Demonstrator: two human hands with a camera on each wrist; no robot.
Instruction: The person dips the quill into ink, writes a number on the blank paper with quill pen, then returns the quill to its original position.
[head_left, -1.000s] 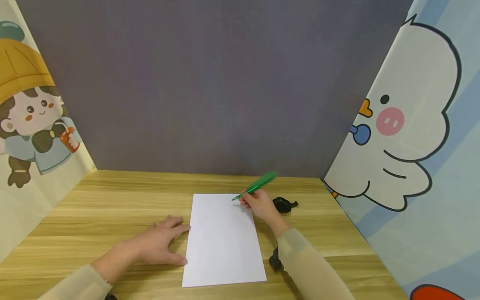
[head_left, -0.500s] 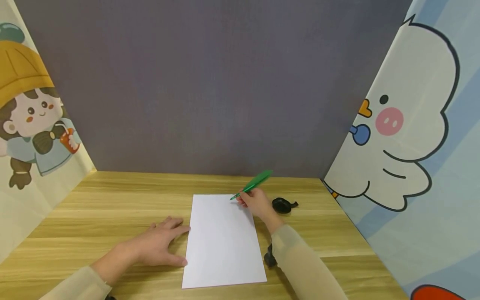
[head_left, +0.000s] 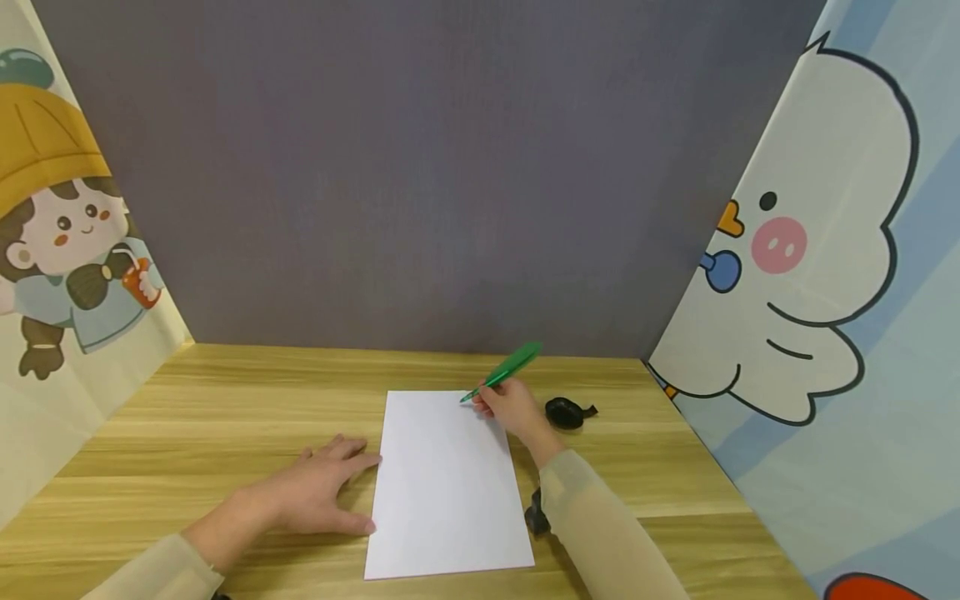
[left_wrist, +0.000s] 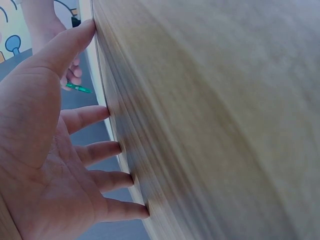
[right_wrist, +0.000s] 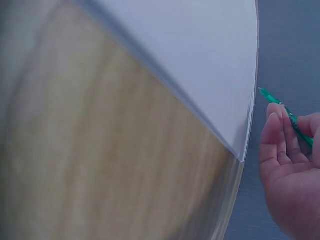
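Observation:
A blank white sheet of paper (head_left: 450, 492) lies upright on the wooden table. My right hand (head_left: 517, 408) pinches a slim green pen (head_left: 510, 365) with a broad, feather-shaped top, over the sheet's upper right corner. The pen slants, its tip pointing down and left, close over the paper in the head view. In the right wrist view the thumb and fingers close round the pen (right_wrist: 302, 134), whose tip shows past them. Spread flat, my left hand (head_left: 318, 493) rests on the table, thumb and index fingertip at the sheet's left edge. Its straight fingers (left_wrist: 90, 116) touch the tabletop.
A black rounded object (head_left: 565, 412) with a short strap lies right of the right hand. Behind the wooden table (head_left: 225, 400) stands a dark grey panel (head_left: 420, 183). Cartoon-printed walls (head_left: 817, 242) close in both sides.
My right hand and forearm have shifted slightly left with the pen, mostly in the first half second. The left hand and the paper have stayed in place.

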